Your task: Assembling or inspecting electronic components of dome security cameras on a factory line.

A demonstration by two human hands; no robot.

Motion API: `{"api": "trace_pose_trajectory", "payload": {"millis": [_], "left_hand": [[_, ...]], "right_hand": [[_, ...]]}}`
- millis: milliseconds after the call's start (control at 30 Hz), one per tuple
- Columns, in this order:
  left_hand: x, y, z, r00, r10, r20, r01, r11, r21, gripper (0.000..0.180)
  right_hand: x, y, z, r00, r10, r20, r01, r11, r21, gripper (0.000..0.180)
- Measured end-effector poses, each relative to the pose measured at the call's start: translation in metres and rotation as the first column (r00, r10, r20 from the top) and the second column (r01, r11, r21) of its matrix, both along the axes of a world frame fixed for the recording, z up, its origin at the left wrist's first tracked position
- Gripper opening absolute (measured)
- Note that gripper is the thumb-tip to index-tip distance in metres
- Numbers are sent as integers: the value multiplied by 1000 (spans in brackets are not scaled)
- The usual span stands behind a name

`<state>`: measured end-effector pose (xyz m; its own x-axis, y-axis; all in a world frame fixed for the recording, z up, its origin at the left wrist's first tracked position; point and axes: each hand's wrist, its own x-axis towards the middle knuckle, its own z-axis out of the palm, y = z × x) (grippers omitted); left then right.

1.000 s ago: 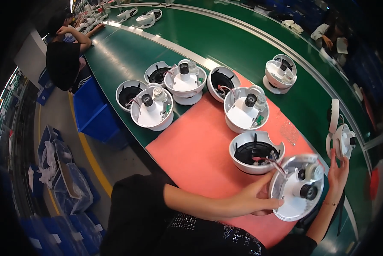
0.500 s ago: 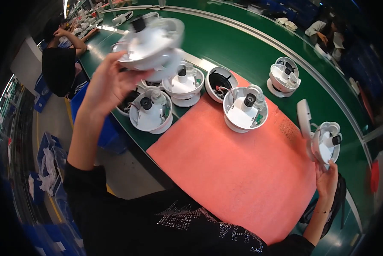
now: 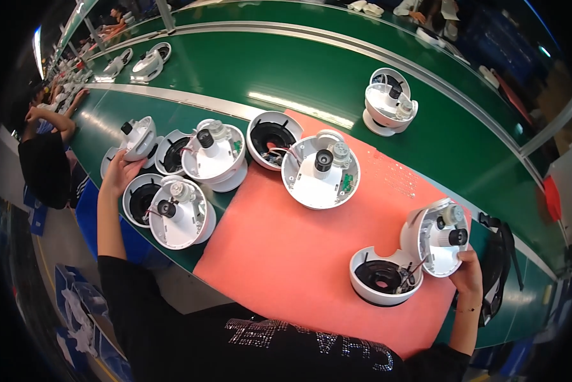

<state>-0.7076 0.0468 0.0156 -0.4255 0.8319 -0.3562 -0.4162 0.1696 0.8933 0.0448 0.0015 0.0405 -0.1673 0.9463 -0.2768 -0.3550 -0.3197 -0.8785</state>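
My left hand (image 3: 118,175) is closed on the edge of a white camera housing (image 3: 144,140) at the left end of a cluster on the bench. It sits tilted, its black lens tube toward the left. At the right side of the pink mat, my right hand (image 3: 467,272) grips the rim of another open camera housing (image 3: 440,245), tilted, with a lens tube and a clear round part inside. Thin wires join it to a white half shell (image 3: 385,280) with a black inside, lying on the mat. A third open housing (image 3: 321,181) rests at the mat's far edge, wired to its half shell (image 3: 273,137).
More open housings (image 3: 179,219) stand at the bench's left edge beside the pink mat (image 3: 286,254). One unit (image 3: 389,105) is on the green conveyor (image 3: 286,70), others (image 3: 149,63) farther left. A black strap (image 3: 506,254) lies at right; a co-worker (image 3: 47,156) sits at left.
My left hand has lowered its housing from mid-air to the cluster at left. My right hand has brought its unit over the mat, and its half shell now rests there. The view has shifted.
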Motion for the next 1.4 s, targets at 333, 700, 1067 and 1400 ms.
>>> {"api": "trace_pose_trajectory", "payload": {"millis": [333, 700, 1067, 1400], "left_hand": [[157, -60, 77, 741, 206, -639, 42, 936, 350, 32], [433, -89, -7, 83, -391, 916, 722, 658, 216, 75], [438, -90, -9, 250, -513, 821, 597, 749, 287, 68], [418, -92, -19, 305, -547, 780, 415, 813, 408, 72]], "right_hand": [[-10, 11, -8, 985, -25, 172, 32, 999, -35, 64], [-21, 15, 20, 994, 70, 80, -77, 993, 94, 66], [-22, 7, 11, 985, 95, 144, -93, 995, -25, 68], [-33, -7, 2, 992, 67, 111, -47, 984, -172, 68]]}}
